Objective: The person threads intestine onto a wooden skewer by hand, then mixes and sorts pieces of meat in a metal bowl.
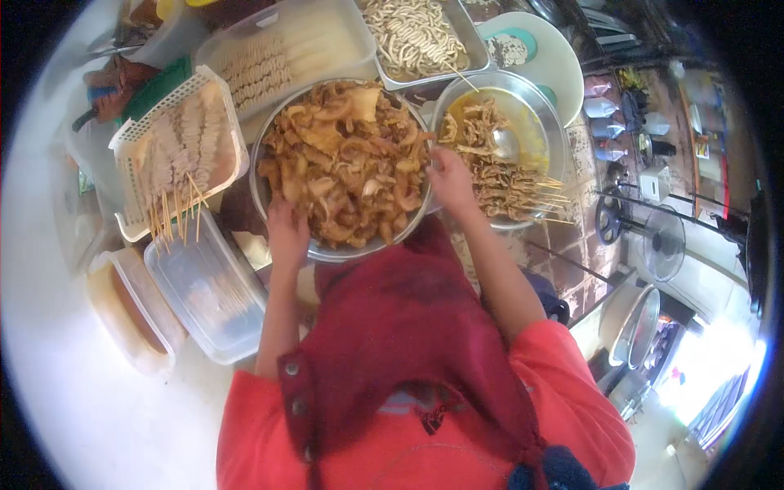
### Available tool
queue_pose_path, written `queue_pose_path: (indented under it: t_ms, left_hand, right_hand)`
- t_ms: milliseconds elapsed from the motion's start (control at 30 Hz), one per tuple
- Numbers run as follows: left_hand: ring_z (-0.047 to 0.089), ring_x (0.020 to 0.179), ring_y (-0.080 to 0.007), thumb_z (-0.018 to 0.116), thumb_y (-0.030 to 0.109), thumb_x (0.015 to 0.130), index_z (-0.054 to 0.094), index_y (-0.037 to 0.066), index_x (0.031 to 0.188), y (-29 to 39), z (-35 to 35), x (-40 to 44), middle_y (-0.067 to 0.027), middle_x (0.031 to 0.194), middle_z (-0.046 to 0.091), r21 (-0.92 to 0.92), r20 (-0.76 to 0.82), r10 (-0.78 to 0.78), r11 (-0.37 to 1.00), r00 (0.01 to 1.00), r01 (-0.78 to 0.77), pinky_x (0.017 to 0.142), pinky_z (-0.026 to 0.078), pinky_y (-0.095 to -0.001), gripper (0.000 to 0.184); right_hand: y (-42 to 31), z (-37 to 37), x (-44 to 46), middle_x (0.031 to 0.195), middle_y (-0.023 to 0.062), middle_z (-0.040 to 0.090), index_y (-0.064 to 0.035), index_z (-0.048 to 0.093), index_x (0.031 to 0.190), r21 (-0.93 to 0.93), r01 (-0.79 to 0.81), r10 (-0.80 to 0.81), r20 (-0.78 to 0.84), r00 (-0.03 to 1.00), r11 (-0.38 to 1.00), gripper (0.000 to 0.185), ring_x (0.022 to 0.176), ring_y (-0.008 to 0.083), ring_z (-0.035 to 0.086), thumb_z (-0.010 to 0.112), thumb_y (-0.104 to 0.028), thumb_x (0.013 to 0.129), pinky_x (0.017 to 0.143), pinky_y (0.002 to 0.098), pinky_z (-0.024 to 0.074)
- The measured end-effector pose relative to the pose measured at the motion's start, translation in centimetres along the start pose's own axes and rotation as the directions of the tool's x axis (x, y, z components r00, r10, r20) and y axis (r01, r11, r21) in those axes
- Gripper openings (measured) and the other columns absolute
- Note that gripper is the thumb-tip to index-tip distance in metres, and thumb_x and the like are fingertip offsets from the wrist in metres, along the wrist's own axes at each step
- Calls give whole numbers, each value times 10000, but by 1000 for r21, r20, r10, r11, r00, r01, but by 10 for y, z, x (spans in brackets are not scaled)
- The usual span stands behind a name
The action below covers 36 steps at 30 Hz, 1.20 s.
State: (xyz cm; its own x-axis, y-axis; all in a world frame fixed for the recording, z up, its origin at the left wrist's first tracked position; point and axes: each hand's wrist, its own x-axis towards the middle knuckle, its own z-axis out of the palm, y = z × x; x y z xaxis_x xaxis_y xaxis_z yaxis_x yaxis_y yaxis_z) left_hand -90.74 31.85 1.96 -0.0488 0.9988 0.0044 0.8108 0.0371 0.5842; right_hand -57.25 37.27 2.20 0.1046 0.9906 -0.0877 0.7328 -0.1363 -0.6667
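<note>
A large round metal bowl [260, 184] heaped with brown cooked meat pieces [351, 163] sits right in front of me. My left hand [287, 230] rests over the bowl's lower left rim, fingers stretched onto the meat. At the right rim, my right hand [449, 178] has its fingers pressed together; what they hold, if anything, is hidden. Just right of that hand stands a second metal bowl [558, 131] with yellowish sauce, skewered meat [510, 192] and a ladle [506, 145].
On the left are a white basket [238, 147] of pale skewers, a lidded plastic container [204, 286] and a tub [135, 314] of brown liquid. Behind are a clear container [327, 45] of skewers and a metal tray [482, 61] of pale strips. A fan [661, 243] stands far right.
</note>
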Motion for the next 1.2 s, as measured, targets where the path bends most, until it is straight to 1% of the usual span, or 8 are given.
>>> queue_pose_path:
  t_ms: [400, 667, 833, 900, 967, 1067, 1133, 1200]
  left_hand:
    - [526, 988, -387, 643, 135, 758, 560, 31, 992, -11, -9, -6, -199, 1040, 563, -76, 86, 59, 996, 995, -52, 870, 430, -443, 269]
    - [520, 1000, -375, 628, 128, 755, 585, 39, 1004, 7, -21, -1, -190, 1011, 578, 82, -75, 37, 996, 996, -30, 886, 423, -421, 268]
    - [513, 1033, -385, 580, 155, 802, 559, -16, 1094, 61, -21, 91, -221, 1071, 577, -144, -156, -96, 987, 983, 73, 898, 402, -429, 340]
    - [542, 1023, -379, 579, 186, 808, 551, -25, 1132, 63, 2, 154, -240, 1071, 588, -151, -232, 78, 982, 970, -115, 876, 421, -443, 388]
    - [571, 1008, -375, 624, 226, 801, 503, -4, 1175, 68, 20, 205, -250, 1077, 586, -115, -103, 109, 986, 989, -120, 864, 455, -426, 456]
    - [562, 1017, -391, 624, 197, 794, 409, 4, 1261, 89, 23, 237, -264, 1078, 578, 168, 364, -132, 983, 922, 74, 834, 466, -460, 549]
    - [564, 974, -411, 614, 178, 787, 444, 6, 1154, 93, 29, 232, -266, 1006, 596, 161, 264, -85, 986, 961, 43, 818, 454, -482, 440]
    - [567, 945, -424, 614, 151, 775, 453, 12, 1119, 93, 33, 222, -267, 958, 604, 146, 148, -54, 989, 988, 32, 803, 448, -495, 405]
  right_hand:
    - [-119, 32, 106, 1288, 186, 448, -87, 384, 1332, -78, 386, -361, 223, 905, 919, 698, 1221, 389, 379, 692, -250, 728, 1016, 438, 346]
    - [-130, 49, 89, 1188, 152, 482, -181, 515, 1215, -275, 423, -290, 417, 861, 863, 476, 1101, 393, 434, 637, -305, 772, 913, 458, 417]
    - [-138, 38, 50, 1114, 141, 497, -146, 576, 1080, -290, 487, -321, 471, 822, 824, 341, 1012, 374, 459, 613, -177, 742, 852, 447, 437]
    - [-142, 33, 34, 1087, 131, 506, -126, 593, 1032, -277, 521, -340, 504, 794, 808, 309, 993, 366, 465, 610, -152, 725, 834, 437, 440]
    - [-139, 33, 21, 1061, 118, 517, -108, 605, 996, -244, 584, -412, 505, 758, 774, 287, 981, 359, 470, 610, -141, 711, 824, 429, 441]
    - [-134, 33, -1, 1039, 106, 532, -98, 613, 975, -138, 642, -508, 497, 704, 754, 264, 983, 328, 491, 605, -143, 715, 821, 411, 438]
    - [-130, 29, 1, 990, 120, 552, -92, 617, 984, -14, 627, -542, 489, 684, 779, 252, 943, 316, 525, 577, -121, 737, 803, 405, 449]
    - [-127, 19, 21, 966, 142, 570, -87, 618, 1014, 13, 420, -397, 356, 846, 907, 276, 923, 330, 543, 558, -96, 745, 796, 411, 457]
